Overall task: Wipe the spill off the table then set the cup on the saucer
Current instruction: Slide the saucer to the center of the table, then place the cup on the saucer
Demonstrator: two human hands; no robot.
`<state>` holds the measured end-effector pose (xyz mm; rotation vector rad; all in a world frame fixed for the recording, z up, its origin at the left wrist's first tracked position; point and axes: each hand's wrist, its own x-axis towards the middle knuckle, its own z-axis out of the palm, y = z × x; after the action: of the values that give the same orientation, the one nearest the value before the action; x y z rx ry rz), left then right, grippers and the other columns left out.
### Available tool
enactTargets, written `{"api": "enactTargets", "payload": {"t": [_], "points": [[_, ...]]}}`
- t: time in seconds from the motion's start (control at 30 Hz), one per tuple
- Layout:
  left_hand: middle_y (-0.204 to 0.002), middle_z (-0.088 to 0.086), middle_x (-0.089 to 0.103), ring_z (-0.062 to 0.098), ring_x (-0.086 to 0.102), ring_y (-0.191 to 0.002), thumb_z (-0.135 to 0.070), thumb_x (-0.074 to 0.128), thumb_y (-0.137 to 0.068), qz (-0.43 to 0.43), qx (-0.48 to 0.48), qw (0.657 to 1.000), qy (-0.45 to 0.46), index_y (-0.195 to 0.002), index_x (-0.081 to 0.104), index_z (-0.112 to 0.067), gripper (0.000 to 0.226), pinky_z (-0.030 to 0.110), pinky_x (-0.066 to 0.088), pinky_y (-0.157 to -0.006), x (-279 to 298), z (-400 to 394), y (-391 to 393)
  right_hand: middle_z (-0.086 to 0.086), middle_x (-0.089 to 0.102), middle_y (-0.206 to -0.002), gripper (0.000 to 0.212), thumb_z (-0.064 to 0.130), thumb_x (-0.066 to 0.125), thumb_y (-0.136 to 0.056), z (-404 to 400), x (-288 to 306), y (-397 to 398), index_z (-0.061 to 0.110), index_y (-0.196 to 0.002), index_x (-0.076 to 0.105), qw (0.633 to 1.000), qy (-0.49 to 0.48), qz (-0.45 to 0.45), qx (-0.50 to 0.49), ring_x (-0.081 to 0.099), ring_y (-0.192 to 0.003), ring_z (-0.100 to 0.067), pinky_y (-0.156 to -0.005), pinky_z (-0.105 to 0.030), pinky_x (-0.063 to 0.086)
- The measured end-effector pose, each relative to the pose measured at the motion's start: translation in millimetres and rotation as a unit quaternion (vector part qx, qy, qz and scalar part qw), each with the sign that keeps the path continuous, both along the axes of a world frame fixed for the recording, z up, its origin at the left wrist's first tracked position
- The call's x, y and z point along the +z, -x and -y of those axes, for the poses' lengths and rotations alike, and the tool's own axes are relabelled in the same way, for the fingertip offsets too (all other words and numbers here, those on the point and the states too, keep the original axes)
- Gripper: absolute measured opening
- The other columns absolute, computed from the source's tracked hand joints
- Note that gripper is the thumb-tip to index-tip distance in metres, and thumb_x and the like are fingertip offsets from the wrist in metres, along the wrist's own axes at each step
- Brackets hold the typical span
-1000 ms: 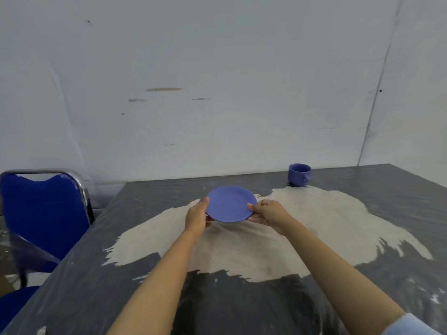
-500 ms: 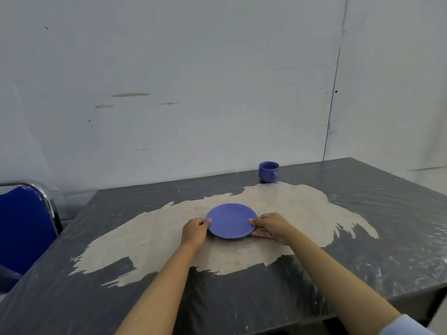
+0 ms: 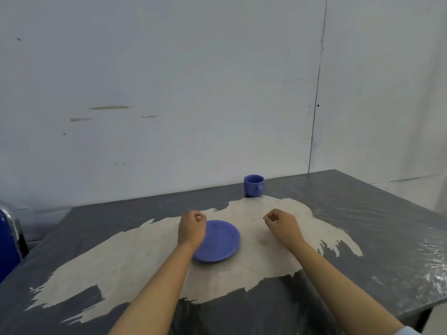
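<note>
A blue saucer (image 3: pixel 221 240) lies flat on the dark table (image 3: pixel 377 228), on a large pale worn patch. My left hand (image 3: pixel 191 228) hovers over the saucer's left edge, fingers curled, holding nothing. To the saucer's right, my right hand (image 3: pixel 281 224) is loosely curled as well and clear of the rim. A blue cup (image 3: pixel 253 185) stands upright near the table's far edge, beyond both hands. No cloth and no wet spill can be made out.
A blue chair (image 3: pixel 8 240) with a metal frame stands off the table's left side. A white wall rises right behind the table. The table's right and near edges are in view.
Both hands have let go of the saucer, which now rests on the table. They have lifted off its rim, the right one moving away to the right. The camera has shifted.
</note>
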<state>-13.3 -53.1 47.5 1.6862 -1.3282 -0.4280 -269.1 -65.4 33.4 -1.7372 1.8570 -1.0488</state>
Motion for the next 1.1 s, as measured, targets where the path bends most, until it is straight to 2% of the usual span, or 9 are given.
{"api": "enactTargets", "payload": {"t": [0.17, 0.33, 0.43, 0.57, 0.63, 0.7, 0.77, 0.9, 1.1], "points": [[-0.087, -0.001, 0.061, 0.017, 0.054, -0.080, -0.019, 0.052, -0.093, -0.060, -0.072, 0.996, -0.014, -0.095, 0.065, -0.008, 0.017, 0.027, 0.040, -0.066, 10.0, 39.2, 57.0, -0.001, 0.062, -0.125, 0.026, 0.028, 0.053, -0.094, 16.1, -12.5, 30.2, 0.026, -0.118, 0.063, 0.994, 0.009, -0.104, -0.006, 0.056, -0.113, -0.021, -0.100, -0.036, 0.044], [-0.078, -0.001, 0.056, 0.013, 0.050, -0.069, -0.024, 0.053, -0.093, -0.082, -0.117, 0.988, -0.055, -0.080, 0.054, -0.014, 0.017, 0.023, 0.038, -0.054, 10.6, 89.3, 103.5, -0.004, 0.047, -0.147, 0.045, 0.034, 0.047, -0.094, 43.6, -20.7, 40.1, 0.026, -0.138, 0.048, 0.987, -0.023, -0.158, -0.002, 0.039, -0.138, -0.023, -0.116, -0.040, 0.025], [-0.078, 0.005, 0.057, 0.020, 0.052, -0.072, -0.024, 0.055, -0.093, -0.125, -0.126, 0.981, -0.078, -0.076, 0.052, -0.014, 0.020, 0.029, 0.042, -0.064, 13.9, 117.0, 124.0, -0.005, 0.036, -0.155, 0.050, 0.042, 0.039, -0.095, 54.3, -27.9, 38.8, 0.029, -0.143, 0.042, 0.981, -0.045, -0.189, -0.006, 0.028, -0.145, -0.022, -0.118, -0.046, 0.013], [-0.084, 0.014, 0.061, 0.028, 0.057, -0.079, -0.024, 0.057, -0.093, -0.155, -0.126, 0.975, -0.096, -0.072, 0.058, -0.012, 0.025, 0.038, 0.047, -0.075, 18.5, 148.6, 146.6, -0.004, 0.034, -0.157, 0.053, 0.047, 0.034, -0.094, 59.3, -36.5, 39.6, 0.030, -0.144, 0.041, 0.979, -0.026, -0.201, -0.009, 0.025, -0.147, -0.021, -0.120, -0.049, 0.011], [-0.100, 0.020, 0.067, 0.036, 0.064, -0.096, -0.027, 0.061, -0.091, -0.187, -0.115, 0.969, -0.110, -0.095, 0.067, -0.002, 0.026, 0.040, 0.051, -0.086, 18.8, 163.2, 158.1, -0.003, 0.035, -0.156, 0.054, 0.049, 0.032, -0.094, 60.2, -38.9, 39.7, 0.030, -0.143, 0.041, 0.979, -0.016, -0.202, -0.015, 0.026, -0.146, -0.021, -0.120, -0.049, 0.011], [-0.117, 0.018, 0.067, 0.034, 0.063, -0.111, -0.033, 0.064, -0.088, -0.215, -0.094, 0.963, -0.135, -0.119, 0.061, 0.000, 0.045, 0.037, 0.051, -0.090, 16.4, 174.2, 167.9, -0.003, 0.035, -0.156, 0.054, 0.050, 0.032, -0.093, 60.3, -39.3, 39.3, 0.030, -0.143, 0.042, 0.979, -0.009, -0.201, -0.018, 0.026, -0.146, -0.021, -0.120, -0.049, 0.011], [-0.120, 0.015, 0.066, 0.031, 0.063, -0.113, -0.037, 0.067, -0.086, -0.243, -0.082, 0.955, -0.149, -0.124, 0.057, -0.001, 0.053, 0.033, 0.050, -0.086, 13.4, 180.2, 175.1, -0.003, 0.036, -0.156, 0.053, 0.049, 0.032, -0.093, 59.7, -39.4, 39.1, 0.030, -0.142, 0.042, 0.979, -0.008, -0.202, -0.018, 0.027, -0.146, -0.021, -0.121, -0.048, 0.012], [-0.120, 0.012, 0.064, 0.030, 0.061, -0.112, -0.034, 0.070, -0.084, -0.302, -0.062, 0.935, -0.174, -0.125, 0.055, -0.003, 0.054, 0.035, 0.051, -0.094, 8.1, 187.4, 182.8, -0.002, 0.037, -0.155, 0.053, 0.049, 0.033, -0.094, 58.5, -38.2, 39.6, 0.030, -0.142, 0.042, 0.979, -0.005, -0.204, -0.021, 0.029, -0.144, -0.020, -0.120, -0.047, 0.013], [-0.114, 0.014, 0.068, 0.031, 0.063, -0.109, -0.031, 0.058, -0.093, -0.238, -0.062, 0.957, -0.156, -0.109, 0.066, -0.005, 0.032, 0.040, 0.051, -0.097, -2.6, 181.6, 168.6, -0.001, 0.034, -0.156, 0.053, 0.049, 0.033, -0.095, 56.8, -35.5, 40.3, 0.031, -0.143, 0.041, 0.978, -0.015, -0.206, -0.018, 0.026, -0.146, -0.019, -0.121, -0.045, 0.011]]}}
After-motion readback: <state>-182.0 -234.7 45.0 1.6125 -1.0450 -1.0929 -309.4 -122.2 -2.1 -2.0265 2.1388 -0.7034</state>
